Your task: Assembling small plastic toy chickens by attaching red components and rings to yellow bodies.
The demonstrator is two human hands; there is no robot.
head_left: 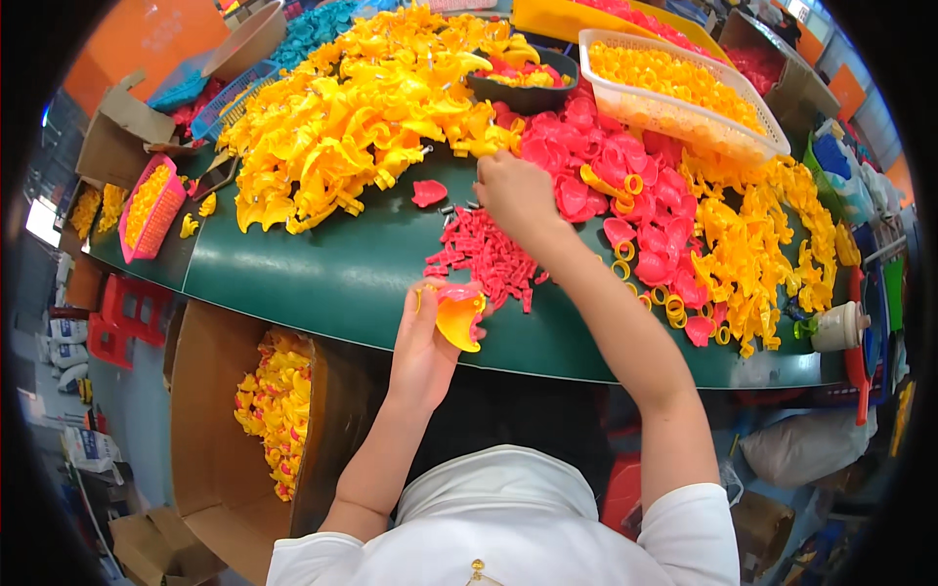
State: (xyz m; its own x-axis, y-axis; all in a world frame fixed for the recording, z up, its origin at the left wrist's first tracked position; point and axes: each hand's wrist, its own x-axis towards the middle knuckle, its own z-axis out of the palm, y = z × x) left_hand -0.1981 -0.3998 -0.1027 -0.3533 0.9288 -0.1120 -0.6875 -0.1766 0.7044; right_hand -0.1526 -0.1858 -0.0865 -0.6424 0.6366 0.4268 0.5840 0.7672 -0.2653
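My left hand (422,337), near the table's front edge, grips a curved yellow plastic part (457,320) with a pink piece set against it. Farther forward, my right hand (516,192) is over the table with its fingers curled downward; whatever is at the fingertips is hidden. Just below it lies a heap of small pink plastic pieces (493,256), with a few small metal pins (447,211) at its far edge. A single pink shell (427,192) sits left of that hand. Pink cup-shaped shells (578,146) are piled to its right.
A large mound of yellow parts (342,127) covers the table's far left. Yellow rings fill a white basket (611,86) and a pink basket (154,230); a black bowl (523,96) stands between. More yellow parts (743,254) lie right. An open carton (210,430) holds yellow-and-pink pieces.
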